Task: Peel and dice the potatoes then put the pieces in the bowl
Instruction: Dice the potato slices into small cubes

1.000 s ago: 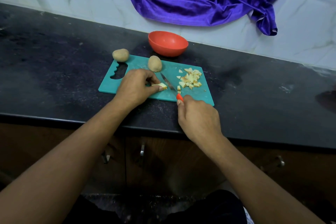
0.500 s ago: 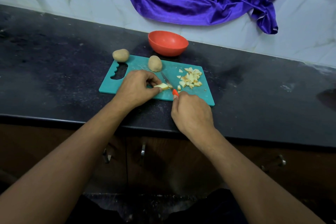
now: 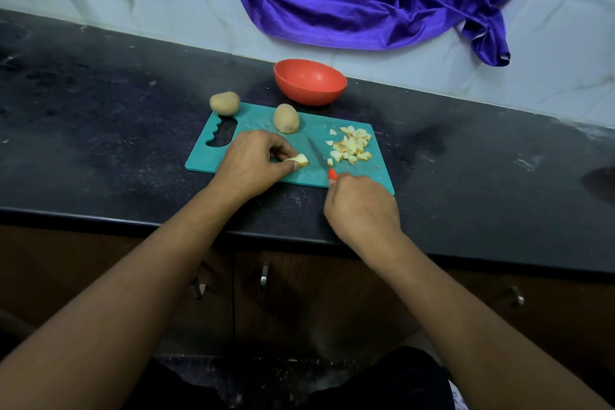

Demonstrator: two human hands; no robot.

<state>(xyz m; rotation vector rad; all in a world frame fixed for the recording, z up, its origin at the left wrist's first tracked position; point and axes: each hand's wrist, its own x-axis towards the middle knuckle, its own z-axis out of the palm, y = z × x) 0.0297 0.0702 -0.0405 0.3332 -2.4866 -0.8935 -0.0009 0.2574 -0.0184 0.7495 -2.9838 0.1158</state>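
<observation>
Speckled black counter (image 3: 100,143) | left grip (image 3: 253,163) pinches pale potato chunk (image 3: 301,160) | right grip (image 3: 362,210) clasps knife (image 3: 317,155)

Your path to the red bowl (image 3: 309,95) ran across the teal cutting board (image 3: 258,120); a whole potato (image 3: 286,118) stood at its far edge and the diced pile (image 3: 353,145) lay on its right part, with a bare strip between them; the knife (image 3: 316,154) in your right hand (image 3: 361,206) slanted just before that strip; your left hand (image 3: 253,163), pinching a potato piece (image 3: 300,160), filled the near middle; a second potato (image 3: 225,103) sat at the far left corner; the black counter (image 3: 116,143) lay open on both sides.
</observation>
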